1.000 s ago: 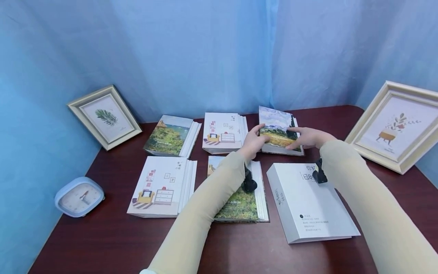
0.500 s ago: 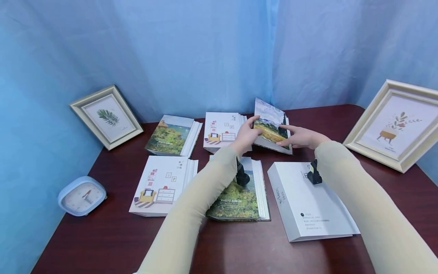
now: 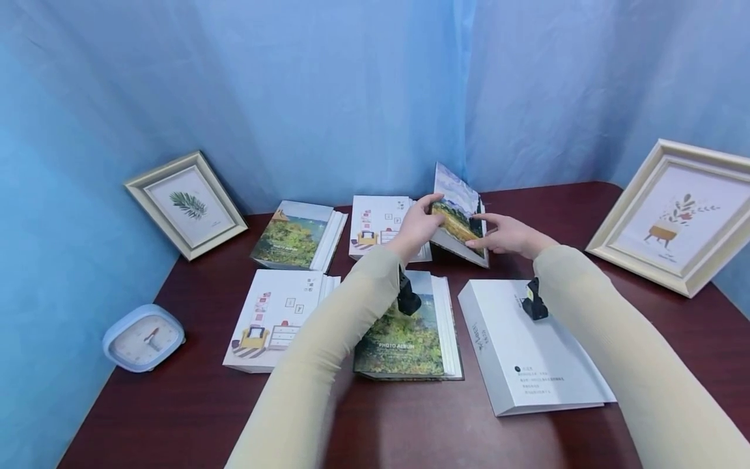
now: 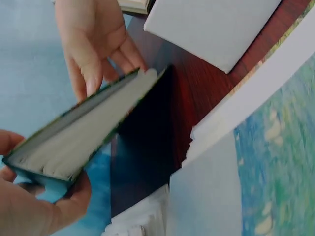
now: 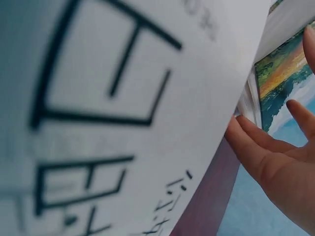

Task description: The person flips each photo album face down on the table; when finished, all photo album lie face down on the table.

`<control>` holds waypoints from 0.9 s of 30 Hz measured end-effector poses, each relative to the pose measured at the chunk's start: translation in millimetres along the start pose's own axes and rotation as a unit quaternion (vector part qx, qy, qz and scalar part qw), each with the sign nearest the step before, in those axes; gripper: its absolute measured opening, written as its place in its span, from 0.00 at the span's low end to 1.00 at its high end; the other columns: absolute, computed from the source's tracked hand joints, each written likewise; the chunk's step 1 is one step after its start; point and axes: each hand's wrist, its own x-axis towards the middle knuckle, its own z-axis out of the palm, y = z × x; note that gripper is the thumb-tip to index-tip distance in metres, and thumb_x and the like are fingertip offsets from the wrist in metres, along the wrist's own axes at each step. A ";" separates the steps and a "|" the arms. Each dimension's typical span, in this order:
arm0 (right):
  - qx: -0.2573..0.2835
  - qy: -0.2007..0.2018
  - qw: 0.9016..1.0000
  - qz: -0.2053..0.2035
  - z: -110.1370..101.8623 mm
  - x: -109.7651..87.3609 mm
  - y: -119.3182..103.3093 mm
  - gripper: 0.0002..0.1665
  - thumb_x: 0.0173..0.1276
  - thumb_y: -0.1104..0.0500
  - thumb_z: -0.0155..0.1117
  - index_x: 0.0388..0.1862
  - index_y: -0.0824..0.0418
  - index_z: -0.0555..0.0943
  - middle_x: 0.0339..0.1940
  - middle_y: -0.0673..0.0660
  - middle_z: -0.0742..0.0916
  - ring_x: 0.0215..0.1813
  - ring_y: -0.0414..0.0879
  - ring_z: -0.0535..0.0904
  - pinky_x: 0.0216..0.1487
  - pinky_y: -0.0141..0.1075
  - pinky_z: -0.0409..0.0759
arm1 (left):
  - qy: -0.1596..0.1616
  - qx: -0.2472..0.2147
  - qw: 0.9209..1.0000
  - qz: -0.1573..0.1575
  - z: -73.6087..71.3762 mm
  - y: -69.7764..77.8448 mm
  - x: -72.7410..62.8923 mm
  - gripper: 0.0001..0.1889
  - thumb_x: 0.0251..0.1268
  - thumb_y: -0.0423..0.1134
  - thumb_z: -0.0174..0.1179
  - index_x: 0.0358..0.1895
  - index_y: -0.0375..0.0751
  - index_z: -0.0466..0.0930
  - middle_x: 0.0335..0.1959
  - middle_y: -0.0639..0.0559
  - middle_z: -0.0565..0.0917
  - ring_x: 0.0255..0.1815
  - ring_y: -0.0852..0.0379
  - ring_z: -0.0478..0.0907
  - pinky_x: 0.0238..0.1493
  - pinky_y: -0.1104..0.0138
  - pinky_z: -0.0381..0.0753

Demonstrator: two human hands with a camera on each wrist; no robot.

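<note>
Both hands hold a photo album [image 3: 456,197] with a painted landscape cover at the back of the table, tilted up. My left hand [image 3: 417,228] grips its left, spine side; in the left wrist view its thumb and fingers wrap round the dark green spine. My right hand [image 3: 508,236] holds the opposite side, thumb and fingers spread over the edge. White page edges [image 4: 93,130] show between the covers, with a dark shadow underneath. In the right wrist view, a white album [image 5: 123,147] with black lettering fills the foreground, hiding much of the held album.
Near my forearms lie a green "PHOTO ALBUM" [image 3: 404,342] and a white album [image 3: 545,365]. Several more albums, including a furniture-print one [image 3: 275,306], lie leftward. A blue clock [image 3: 143,337] and leaf-picture frame [image 3: 190,202] stand left; another frame [image 3: 680,221] stands right.
Both hands have carried the landscape album to the left, toward the furniture-print album at the back. Its cover has tilted up more steeply. The other albums have stayed in place.
</note>
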 end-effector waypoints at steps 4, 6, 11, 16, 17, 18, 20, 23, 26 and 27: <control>-0.034 0.021 0.999 -0.015 1.9 0.1 -4.4 0.54 0.65 0.45 0.64 0.77 0.62 0.45 0.70 0.76 0.60 0.68 0.68 0.60 0.65 0.60 0.64 | 0.016 0.011 1.000 0.006 1.9 5.2 -1.8 0.25 0.68 0.28 0.49 0.67 0.48 0.68 0.69 0.46 0.67 0.49 0.53 0.73 0.35 0.69 0.69; -0.051 0.029 0.998 -0.022 2.5 0.7 -6.1 0.53 0.64 0.45 0.64 0.77 0.62 0.47 0.70 0.77 0.59 0.69 0.69 0.58 0.64 0.61 0.64 | 0.024 0.020 0.999 0.012 2.0 7.3 -2.4 0.25 0.68 0.28 0.49 0.67 0.47 0.68 0.68 0.46 0.69 0.44 0.54 0.72 0.31 0.70 0.67; -0.026 0.054 0.997 -0.049 3.6 1.7 -9.8 0.49 0.63 0.50 0.67 0.76 0.59 0.53 0.70 0.76 0.60 0.67 0.67 0.63 0.61 0.56 0.71 | 0.022 0.050 0.998 0.034 0.2 14.2 -5.8 0.24 0.68 0.29 0.49 0.67 0.46 0.69 0.68 0.47 0.69 0.53 0.54 0.73 0.37 0.70 0.68; 0.066 0.055 0.994 -0.070 -0.6 -4.2 -15.0 0.46 0.65 0.59 0.64 0.77 0.56 0.52 0.69 0.74 0.61 0.65 0.64 0.68 0.59 0.52 0.73 | -0.002 0.072 0.996 0.048 0.7 25.6 -12.3 0.24 0.71 0.33 0.49 0.69 0.49 0.66 0.70 0.49 0.67 0.50 0.52 0.73 0.36 0.69 0.70; 0.084 0.052 0.993 -0.071 -2.1 -5.8 -16.0 0.45 0.67 0.59 0.63 0.77 0.56 0.51 0.68 0.73 0.61 0.65 0.64 0.67 0.60 0.53 0.73 | -0.007 0.078 0.996 0.049 1.2 28.0 -13.7 0.24 0.71 0.34 0.49 0.70 0.50 0.65 0.70 0.50 0.66 0.49 0.53 0.73 0.35 0.69 0.70; 0.100 0.047 0.991 -0.071 -3.8 -7.1 -16.4 0.45 0.68 0.59 0.61 0.77 0.56 0.50 0.68 0.73 0.61 0.65 0.65 0.66 0.60 0.53 0.72 | -0.012 0.081 0.995 0.053 2.0 30.0 -14.5 0.25 0.71 0.35 0.49 0.70 0.50 0.64 0.70 0.50 0.66 0.49 0.52 0.73 0.34 0.68 0.70; 0.128 0.039 0.989 -0.067 -7.5 -9.1 -16.7 0.44 0.71 0.56 0.58 0.78 0.55 0.47 0.69 0.73 0.60 0.66 0.65 0.65 0.61 0.55 0.70 | -0.023 0.092 0.994 0.061 3.6 32.9 -15.2 0.25 0.72 0.36 0.49 0.71 0.51 0.63 0.71 0.51 0.65 0.52 0.52 0.72 0.37 0.68 0.70; 0.157 0.024 0.985 -0.061 -11.2 -12.2 -17.2 0.44 0.73 0.51 0.53 0.78 0.54 0.43 0.72 0.71 0.58 0.68 0.67 0.62 0.63 0.57 0.68 | -0.038 0.106 0.991 0.068 6.2 36.2 -16.6 0.26 0.72 0.38 0.50 0.72 0.52 0.61 0.72 0.52 0.64 0.61 0.54 0.69 0.47 0.68 0.73; 0.176 0.015 0.983 -0.058 -13.7 -14.6 -17.2 0.44 0.73 0.47 0.51 0.78 0.54 0.41 0.74 0.69 0.55 0.69 0.67 0.60 0.63 0.57 0.67 | -0.051 0.118 0.989 0.072 8.1 37.4 -17.6 0.27 0.71 0.40 0.52 0.72 0.53 0.61 0.73 0.53 0.62 0.68 0.56 0.64 0.60 0.65 0.71; 0.179 0.014 0.982 -0.057 -14.4 -15.3 -17.1 0.45 0.73 0.45 0.50 0.78 0.54 0.40 0.75 0.69 0.55 0.69 0.67 0.60 0.63 0.57 0.67 | -0.055 0.120 0.989 0.073 8.7 37.5 -17.9 0.27 0.71 0.41 0.53 0.72 0.53 0.61 0.73 0.54 0.62 0.70 0.56 0.62 0.64 0.63 0.69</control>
